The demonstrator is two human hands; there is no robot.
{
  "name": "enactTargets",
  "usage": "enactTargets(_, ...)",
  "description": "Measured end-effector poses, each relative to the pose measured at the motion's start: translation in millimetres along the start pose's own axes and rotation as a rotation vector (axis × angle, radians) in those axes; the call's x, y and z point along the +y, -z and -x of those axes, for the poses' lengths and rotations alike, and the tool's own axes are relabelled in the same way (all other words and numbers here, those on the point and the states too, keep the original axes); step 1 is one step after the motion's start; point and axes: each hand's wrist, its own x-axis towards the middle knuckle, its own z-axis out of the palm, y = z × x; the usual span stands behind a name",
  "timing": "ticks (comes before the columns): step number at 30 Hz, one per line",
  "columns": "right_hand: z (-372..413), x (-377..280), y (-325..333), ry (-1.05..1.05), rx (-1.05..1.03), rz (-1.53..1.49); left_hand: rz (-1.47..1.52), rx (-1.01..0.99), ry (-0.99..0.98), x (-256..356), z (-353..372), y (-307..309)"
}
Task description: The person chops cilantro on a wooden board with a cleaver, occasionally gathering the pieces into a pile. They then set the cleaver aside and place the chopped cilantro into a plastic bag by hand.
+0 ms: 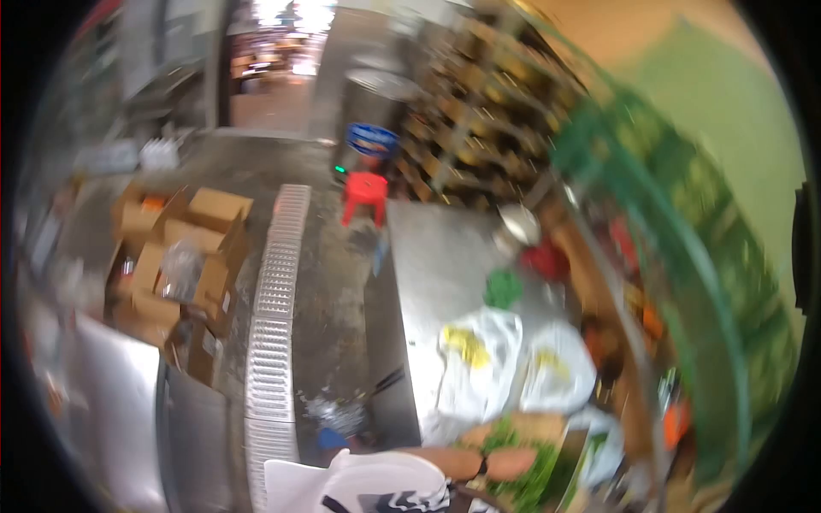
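My left hand (510, 464) reaches in from the bottom, a dark band around its wrist, and lies over a heap of leafy greens (534, 480). Motion blur smears its fingers, so I cannot tell what they hold. The greens rest against a tan surface (534, 425), with a dark upright panel (566, 466) along their right side. Just beyond stand two knotted white plastic bags (483, 372) with yellow print, on a metal table (445, 256). My right hand is out of the picture. Part of my white and black patterned shirt (376, 483) shows below.
A green bag (503, 289), a red bag (546, 261) and a white bowl-like item (518, 224) sit farther along the table. A red stool (366, 197) stands past its far end. Open cardboard boxes (214, 205) lie left of a floor drain grate (278, 299). Shelving (487, 111) rises behind.
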Motion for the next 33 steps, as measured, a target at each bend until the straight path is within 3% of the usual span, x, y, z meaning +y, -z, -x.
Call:
enactTargets(1, -15.9, 50.2, -48.5, 0.096, 0.205, -0.085, 0.142, 0.04, 0.097, 10.1, 3.8, 7.9)
enactTargets(2, -34.2, 102.7, -97.8, 0.205, 0.403, -0.147, 0.09, -0.004, 0.149, 15.1, 2.6, 14.1)
enactTargets(3, -4.3, 41.9, -58.3, 0.055, 0.302, -0.242, 0.068, -0.031, 0.112, 4.3, 4.1, 7.3)
enactTargets(4, 6.4, 31.7, -43.4, -0.024, 0.125, -0.164, 0.179, -0.05, 0.198, 18.8, -0.9, 26.1)
enactTargets(6, 20.7, 1.4, -16.8, -0.026, 0.183, -0.177, -0.028, -0.099, -0.069, -4.0, 2.4, 8.5)
enactTargets(8, 22.9, -7.1, -7.2, 0.053, 0.292, -0.248, -0.012, -0.102, -0.07, 11.7, -10.8, 26.0)
enactTargets(10, 20.1, -19.3, 4.8, -0.015, 0.223, -0.273, -0.036, -0.136, -0.075, 10.4, -16.6, 23.8)
enactTargets(13, 18.3, -19.9, 4.8, -0.006, 0.209, -0.31, -0.012, -0.203, -0.044, 14.5, -32.6, 25.2)
enactTargets(15, 30.6, -25.0, 0.9, 0.057, 0.141, -0.166, -0.065, -0.291, 0.061, 23.0, -29.8, 31.8)
enactTargets(20, 27.2, -29.0, 3.7, 0.055, 0.009, -0.125, -0.103, -0.369, 0.006, 14.7, -29.0, 29.7)
enactTargets(33, -3.3, -20.4, 7.5, 0.033, -0.151, -0.186, -0.028, -0.337, 0.074, 8.1, -38.1, 27.0)
